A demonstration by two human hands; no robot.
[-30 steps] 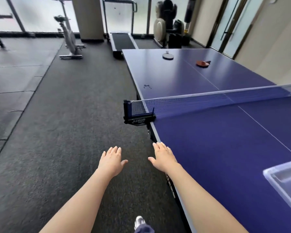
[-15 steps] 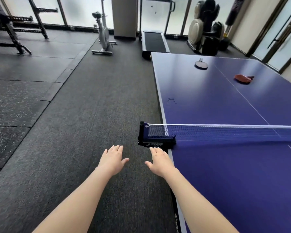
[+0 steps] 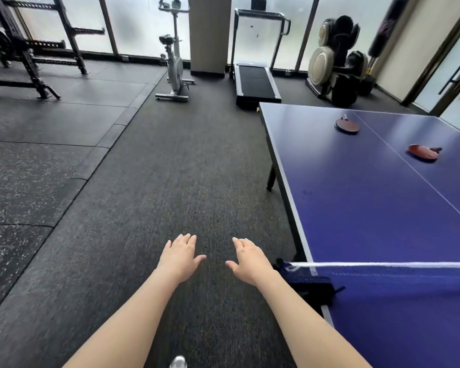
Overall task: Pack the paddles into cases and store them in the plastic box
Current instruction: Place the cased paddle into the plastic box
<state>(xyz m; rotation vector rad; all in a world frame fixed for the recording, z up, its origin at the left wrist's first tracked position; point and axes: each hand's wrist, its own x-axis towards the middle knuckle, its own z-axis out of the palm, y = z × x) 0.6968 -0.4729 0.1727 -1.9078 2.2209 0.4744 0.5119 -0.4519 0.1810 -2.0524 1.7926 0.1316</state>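
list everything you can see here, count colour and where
paddles: 2, red faces, on the far half of the table, apart from each other, second one to the right
table: 1, blue with white lines, right side
net: 1, blue with white top band, across the table
treadmill: 1, black and grey, by the far windows
exercise bike: 1, pale grey, far middle
rack: 1, black, far left
massage chair: 1, black and cream, far right
floor: dark grey mats
left hand: open, empty, over the floor
right hand: open, empty, beside the table edge
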